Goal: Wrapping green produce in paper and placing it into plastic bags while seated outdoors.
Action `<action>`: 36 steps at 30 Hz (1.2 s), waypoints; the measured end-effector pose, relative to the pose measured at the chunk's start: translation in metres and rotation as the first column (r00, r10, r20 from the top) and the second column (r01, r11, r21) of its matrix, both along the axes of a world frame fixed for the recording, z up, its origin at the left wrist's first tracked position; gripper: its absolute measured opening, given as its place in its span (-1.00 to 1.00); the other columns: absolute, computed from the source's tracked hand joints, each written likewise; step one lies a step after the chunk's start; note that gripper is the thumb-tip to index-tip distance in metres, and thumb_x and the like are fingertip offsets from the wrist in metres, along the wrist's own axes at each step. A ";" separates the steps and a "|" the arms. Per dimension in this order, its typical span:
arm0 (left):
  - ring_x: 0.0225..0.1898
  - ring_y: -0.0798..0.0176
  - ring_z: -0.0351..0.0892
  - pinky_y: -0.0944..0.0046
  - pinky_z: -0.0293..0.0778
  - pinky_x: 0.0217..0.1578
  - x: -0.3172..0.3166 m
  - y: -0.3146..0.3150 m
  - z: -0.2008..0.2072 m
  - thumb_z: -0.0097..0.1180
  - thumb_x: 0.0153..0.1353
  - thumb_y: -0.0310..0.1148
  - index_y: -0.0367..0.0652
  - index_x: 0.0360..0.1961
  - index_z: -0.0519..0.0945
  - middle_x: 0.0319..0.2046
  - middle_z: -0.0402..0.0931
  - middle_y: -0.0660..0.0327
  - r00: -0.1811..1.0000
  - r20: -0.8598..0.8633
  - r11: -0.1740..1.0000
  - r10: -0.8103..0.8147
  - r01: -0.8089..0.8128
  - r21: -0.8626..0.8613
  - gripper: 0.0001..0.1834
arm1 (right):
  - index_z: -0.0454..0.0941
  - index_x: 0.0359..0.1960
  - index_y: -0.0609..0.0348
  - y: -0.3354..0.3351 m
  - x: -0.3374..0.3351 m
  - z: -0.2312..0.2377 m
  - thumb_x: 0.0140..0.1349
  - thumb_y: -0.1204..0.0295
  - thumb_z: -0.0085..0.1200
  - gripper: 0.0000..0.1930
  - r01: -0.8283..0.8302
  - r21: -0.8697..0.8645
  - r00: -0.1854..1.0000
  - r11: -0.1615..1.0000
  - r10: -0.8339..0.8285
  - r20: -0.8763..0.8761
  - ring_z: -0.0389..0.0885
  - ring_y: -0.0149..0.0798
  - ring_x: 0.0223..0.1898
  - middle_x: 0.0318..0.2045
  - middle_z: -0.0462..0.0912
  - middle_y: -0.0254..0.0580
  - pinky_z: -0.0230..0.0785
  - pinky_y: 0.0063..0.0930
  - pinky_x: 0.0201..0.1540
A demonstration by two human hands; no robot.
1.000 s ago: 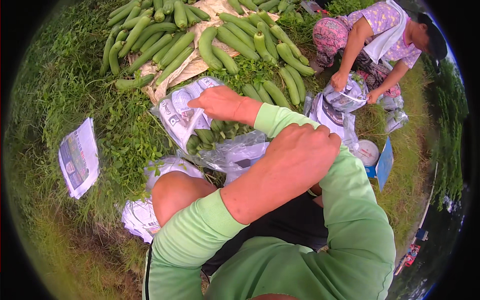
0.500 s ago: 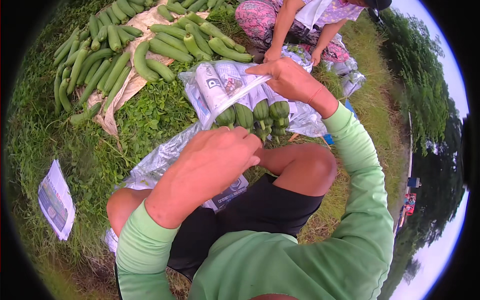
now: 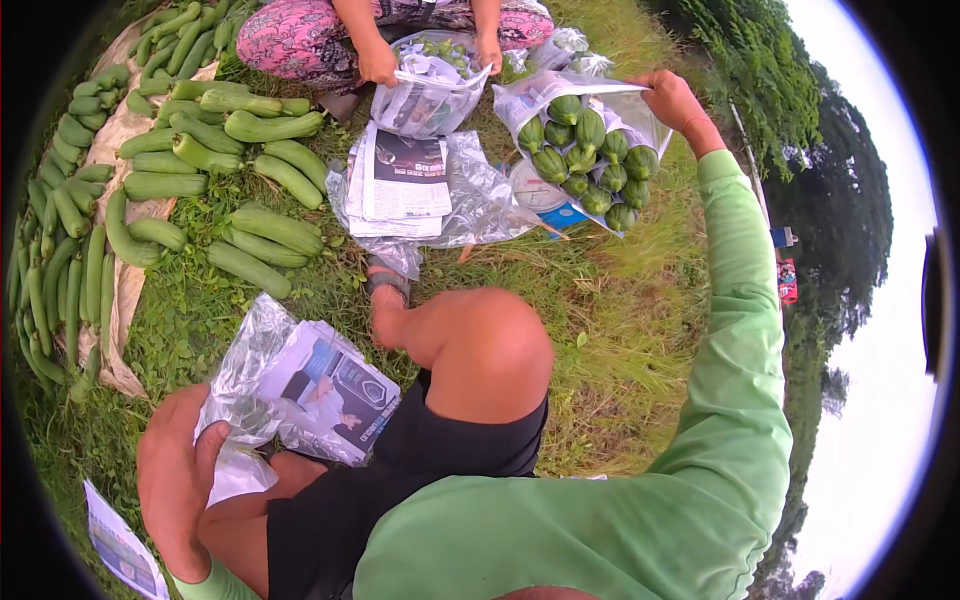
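At the far right, my right hand (image 3: 672, 100) is closed on the rim of a clear plastic bag (image 3: 520, 98). Inside the bag stand several green gourds (image 3: 590, 130), stem ends showing, with newspaper around them. A blue object with a round white face (image 3: 538, 188) is partly hidden behind the bag's left side. My left hand (image 3: 175, 470) is low at the left, thumb apart from the fingers, with nothing visible in it. Beside it, a clear plastic bag (image 3: 243, 365) lies against my leg with folded newspaper (image 3: 330, 390) on it; whether the fingertips touch the plastic I cannot tell.
Many long green gourds (image 3: 165, 185) lie on grass and a tan sheet (image 3: 128, 320) at the left. Stacked newspapers (image 3: 400, 180) rest on clear plastic ahead. Opposite, a person's hands (image 3: 380, 62) hold another filled bag (image 3: 425, 105). A loose newspaper sheet (image 3: 122, 545) lies at lower left.
My right hand has carried the gourd bag away to the right, next to the blue object. My left hand has moved off it, down to the left. The view has shifted.
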State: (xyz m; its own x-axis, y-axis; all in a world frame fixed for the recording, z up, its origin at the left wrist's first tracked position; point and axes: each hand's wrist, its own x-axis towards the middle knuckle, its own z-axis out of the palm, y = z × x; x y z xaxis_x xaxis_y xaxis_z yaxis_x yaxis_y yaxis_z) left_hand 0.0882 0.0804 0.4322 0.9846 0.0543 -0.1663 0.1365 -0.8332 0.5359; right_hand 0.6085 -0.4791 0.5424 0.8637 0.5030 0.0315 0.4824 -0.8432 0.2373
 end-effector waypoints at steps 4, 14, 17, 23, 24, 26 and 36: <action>0.20 -0.27 0.58 -0.08 0.44 0.24 -0.028 0.026 -0.033 0.35 0.27 -0.42 -0.24 0.24 0.61 0.19 0.63 -0.10 0.982 -0.138 0.990 0.125 -0.115 0.075 -0.50 | 0.81 0.06 -0.10 -0.081 0.043 -0.041 0.23 0.48 0.02 -0.58 0.229 -0.020 0.973 0.973 -0.228 0.044 0.74 0.20 0.03 -0.05 0.76 0.16 0.55 -0.07 0.24; 0.10 -0.30 0.63 -0.09 0.51 0.13 -0.011 0.023 -0.081 0.34 0.27 -0.40 -0.34 0.20 0.60 0.10 0.65 -0.17 0.938 -0.330 0.994 0.105 -0.113 -0.005 -0.52 | 0.84 -0.06 -0.04 -0.258 0.069 -0.131 0.27 0.31 0.05 -0.67 0.400 -0.123 0.892 0.908 -0.355 0.280 0.75 0.21 0.00 -0.07 0.78 0.15 0.61 -0.03 0.15; 0.10 -0.31 0.63 -0.07 0.53 0.12 0.022 -0.001 -0.067 0.34 0.27 -0.41 -0.31 0.20 0.60 0.10 0.65 -0.17 0.964 -0.259 0.998 0.059 -0.064 -0.013 -0.52 | 0.84 -0.11 -0.02 -0.211 0.063 -0.178 0.24 0.23 0.10 -0.68 0.473 0.044 0.875 0.880 -0.475 0.096 0.76 0.24 -0.06 -0.13 0.78 0.14 0.62 -0.01 0.11; 0.11 -0.29 0.61 -0.08 0.51 0.13 0.035 -0.027 -0.062 0.38 0.22 -0.45 -0.25 0.22 0.60 0.10 0.65 -0.12 0.973 -0.224 0.998 -0.055 0.050 -0.025 -0.48 | 0.77 0.07 0.18 -0.188 0.039 -0.157 0.13 0.11 0.38 -0.48 0.580 0.119 0.814 0.806 -0.574 -0.084 0.78 0.17 0.01 -0.05 0.79 0.21 0.59 -0.08 0.17; 0.12 -0.28 0.61 -0.08 0.50 0.14 0.034 -0.030 -0.060 0.38 0.21 -0.46 -0.25 0.22 0.60 0.10 0.65 -0.11 0.970 -0.231 0.997 -0.072 0.066 -0.031 -0.48 | 0.77 0.07 0.18 -0.187 0.036 -0.151 0.13 0.11 0.38 -0.48 0.580 0.111 0.814 0.807 -0.575 -0.074 0.78 0.17 0.01 -0.05 0.79 0.21 0.59 -0.08 0.17; 0.13 -0.28 0.60 -0.08 0.50 0.15 0.030 -0.034 -0.059 0.38 0.21 -0.46 -0.25 0.23 0.60 0.10 0.65 -0.10 0.974 -0.214 0.997 -0.076 0.071 -0.030 -0.47 | 0.63 0.25 0.37 -0.185 0.031 -0.139 0.06 -0.09 0.50 -0.13 0.514 0.038 0.858 0.857 -0.514 -0.014 0.71 0.09 0.21 0.11 0.74 0.27 0.48 -0.17 0.32; 0.15 -0.27 0.59 -0.10 0.49 0.17 0.015 -0.039 -0.050 0.39 0.15 -0.50 -0.29 0.21 0.60 0.11 0.64 -0.13 0.978 -0.181 0.995 -0.099 0.100 -0.007 -0.45 | 0.40 0.44 0.39 -0.132 0.001 -0.121 0.16 -0.31 0.33 0.07 0.420 -0.028 0.906 0.907 -0.418 0.069 0.49 0.24 0.39 0.32 0.53 0.41 0.33 -0.03 0.45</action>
State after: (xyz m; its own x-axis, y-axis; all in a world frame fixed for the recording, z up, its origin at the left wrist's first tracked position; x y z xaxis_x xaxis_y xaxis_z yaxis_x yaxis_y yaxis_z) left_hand 0.1027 0.0418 0.3819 0.9388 -0.0420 -0.3419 0.1471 -0.8486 0.5081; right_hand 0.6097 -0.6108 0.4210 0.9923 0.0972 0.0772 0.0706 -0.9533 0.2935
